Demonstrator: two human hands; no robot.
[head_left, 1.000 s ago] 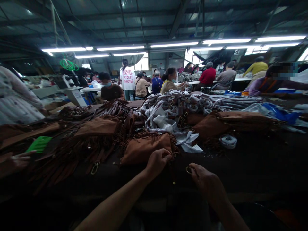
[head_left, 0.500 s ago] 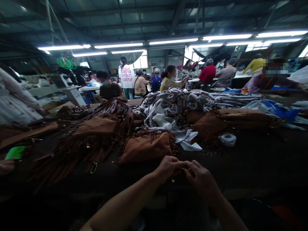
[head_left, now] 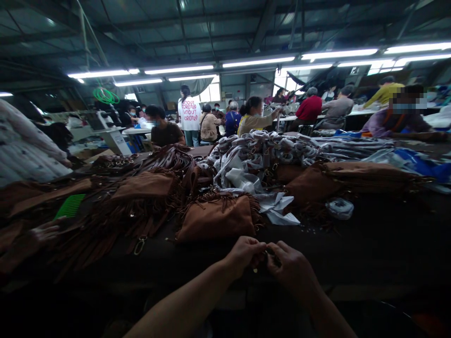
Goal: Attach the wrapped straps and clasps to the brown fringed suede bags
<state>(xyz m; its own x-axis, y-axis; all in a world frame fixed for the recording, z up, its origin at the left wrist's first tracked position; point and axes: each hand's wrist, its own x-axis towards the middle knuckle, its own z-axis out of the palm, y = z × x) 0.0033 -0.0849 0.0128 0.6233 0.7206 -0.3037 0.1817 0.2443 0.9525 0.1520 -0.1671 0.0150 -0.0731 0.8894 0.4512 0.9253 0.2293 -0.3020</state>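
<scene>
My left hand (head_left: 244, 254) and my right hand (head_left: 289, 264) meet at the fingertips above the dark table (head_left: 384, 253). Both are closed in a pinch on something small and dark that I cannot make out. Below the left fingers shows a tiny pale gold piece (head_left: 255, 270); whether it hangs from the held thing is unclear. Just beyond my hands lies a brown fringed bag (head_left: 218, 218). To its right are crumpled white wrapping sheets (head_left: 280, 209).
A heap of wrapped straps (head_left: 260, 148) stands behind the bag. More brown bags (head_left: 144, 184) with fringes lie left, others (head_left: 366, 171) right, near a wrapped roll (head_left: 340, 208). At far left another person's hand (head_left: 47, 231) is by a green comb (head_left: 70, 206).
My fingertips have drawn closer together, the right fingers curling in more. At left, the other person's hand and the green comb have moved right, further into view. The view has shifted slightly.
</scene>
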